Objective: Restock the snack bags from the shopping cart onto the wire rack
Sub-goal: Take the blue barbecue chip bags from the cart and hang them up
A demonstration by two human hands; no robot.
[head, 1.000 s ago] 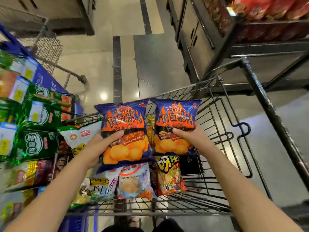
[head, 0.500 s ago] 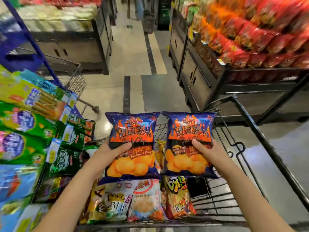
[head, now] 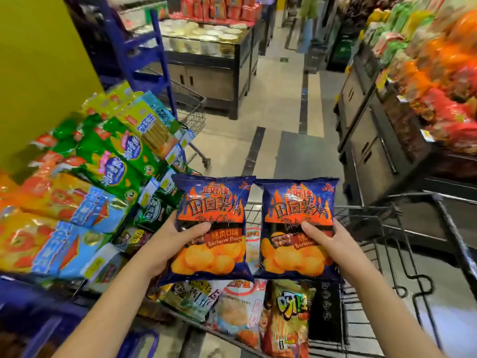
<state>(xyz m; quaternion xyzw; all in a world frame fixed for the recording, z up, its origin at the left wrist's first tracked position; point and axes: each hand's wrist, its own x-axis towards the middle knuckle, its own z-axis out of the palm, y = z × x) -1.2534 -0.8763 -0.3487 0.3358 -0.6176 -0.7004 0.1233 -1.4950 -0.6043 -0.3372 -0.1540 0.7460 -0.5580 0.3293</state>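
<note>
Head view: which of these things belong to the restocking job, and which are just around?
Job: left hand, right hand, left chip bag, right chip bag, shopping cart, snack bags inside it, bags already on the rack.
Just around: second cart, red packs on the right shelf, person down the aisle.

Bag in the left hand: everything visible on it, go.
The left chip bag is a glossy dark-blue foil pouch, sealed and puffed, printed with orange flames, Chinese lettering, "Barbecue Flavor" and golden chips below. It is upright, front to camera, above the shopping cart. The left hand grips its left edge, thumb across the front. Its right edge lies beside, perhaps touching, the matching bag in the right hand.
</note>
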